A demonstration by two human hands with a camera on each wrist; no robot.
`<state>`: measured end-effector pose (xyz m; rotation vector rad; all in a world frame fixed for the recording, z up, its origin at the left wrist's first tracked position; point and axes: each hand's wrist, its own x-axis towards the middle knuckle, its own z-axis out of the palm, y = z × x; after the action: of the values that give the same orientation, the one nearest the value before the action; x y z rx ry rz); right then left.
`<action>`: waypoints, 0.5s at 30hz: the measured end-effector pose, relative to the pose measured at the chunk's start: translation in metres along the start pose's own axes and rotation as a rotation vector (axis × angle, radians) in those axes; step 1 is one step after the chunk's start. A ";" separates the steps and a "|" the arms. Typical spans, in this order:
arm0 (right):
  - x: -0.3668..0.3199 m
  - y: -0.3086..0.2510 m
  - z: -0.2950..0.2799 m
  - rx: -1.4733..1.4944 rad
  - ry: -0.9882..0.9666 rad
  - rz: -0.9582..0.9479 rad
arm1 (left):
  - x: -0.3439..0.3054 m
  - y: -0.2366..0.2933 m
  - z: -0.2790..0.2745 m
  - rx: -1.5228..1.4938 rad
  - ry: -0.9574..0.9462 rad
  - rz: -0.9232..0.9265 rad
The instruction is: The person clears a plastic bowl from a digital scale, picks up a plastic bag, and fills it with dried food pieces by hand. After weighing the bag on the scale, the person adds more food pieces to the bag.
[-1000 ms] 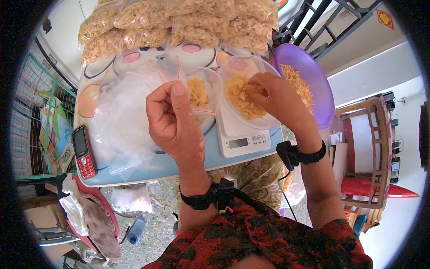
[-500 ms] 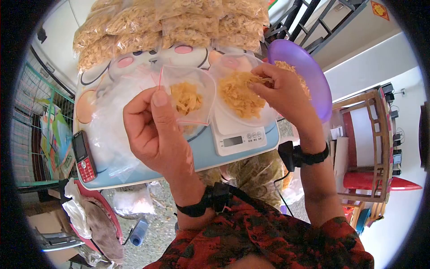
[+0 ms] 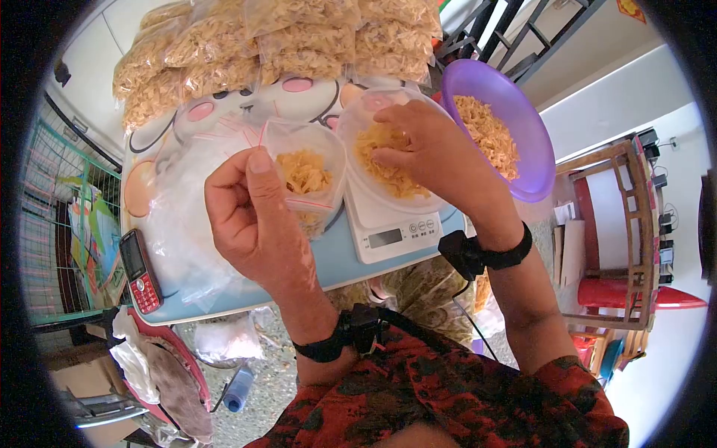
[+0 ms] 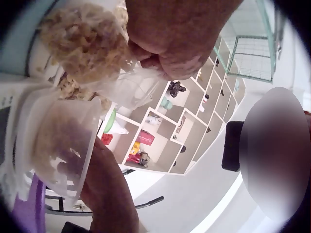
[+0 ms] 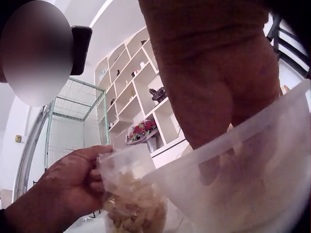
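Note:
My left hand [image 3: 258, 216] pinches the red-striped edge of a clear plastic bag [image 3: 337, 160] between thumb and fingers. Yellowish dried flakes [image 3: 305, 172] lie inside that bag, whose mouth is spread. Over the translucent bowl [image 3: 351, 119] is my right hand [image 3: 441, 153], thumb and fingers parted above the flakes in it; in the right wrist view its fingertips [image 5: 209, 170] show through the bowl's wall. The bowl sits on a white scale [image 3: 396, 243]. The left wrist view shows the bag of flakes [image 4: 82, 43] hanging from the left hand [image 4: 180, 39].
Filled bags [image 3: 299, 45] are piled along the table's far side. A purple basin [image 3: 534, 142] of flakes stands at the right, beyond the bowl. Clear empty bags [image 3: 194, 216] cover the table's left part, beside a red phone [image 3: 142, 280]. A wire cage [image 3: 60, 224] stands at far left.
My right hand moved left over the bowl, and the thumb and fingers that held flakes have parted. Since a second ago, the left hand and its bag have shifted left, with the mouth spread wider.

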<state>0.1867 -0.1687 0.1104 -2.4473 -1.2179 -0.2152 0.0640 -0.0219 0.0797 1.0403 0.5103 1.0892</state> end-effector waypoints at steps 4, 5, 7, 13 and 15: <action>0.002 -0.006 0.003 -0.047 -0.120 0.090 | 0.001 0.002 0.000 -0.029 0.009 -0.021; 0.004 -0.006 0.003 -0.056 -0.162 0.108 | 0.000 0.003 -0.001 -0.033 0.005 -0.026; 0.007 -0.004 0.004 -0.068 -0.181 0.097 | 0.000 0.005 -0.001 -0.041 -0.002 -0.036; -0.002 0.015 -0.008 0.327 -0.051 0.156 | 0.002 0.004 -0.002 -0.062 0.012 -0.023; -0.005 0.010 -0.018 0.633 -0.059 0.413 | 0.002 0.006 -0.003 -0.060 0.004 -0.039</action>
<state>0.1924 -0.1850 0.1223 -2.0731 -0.6348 0.3155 0.0598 -0.0185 0.0836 0.9728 0.4962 1.0659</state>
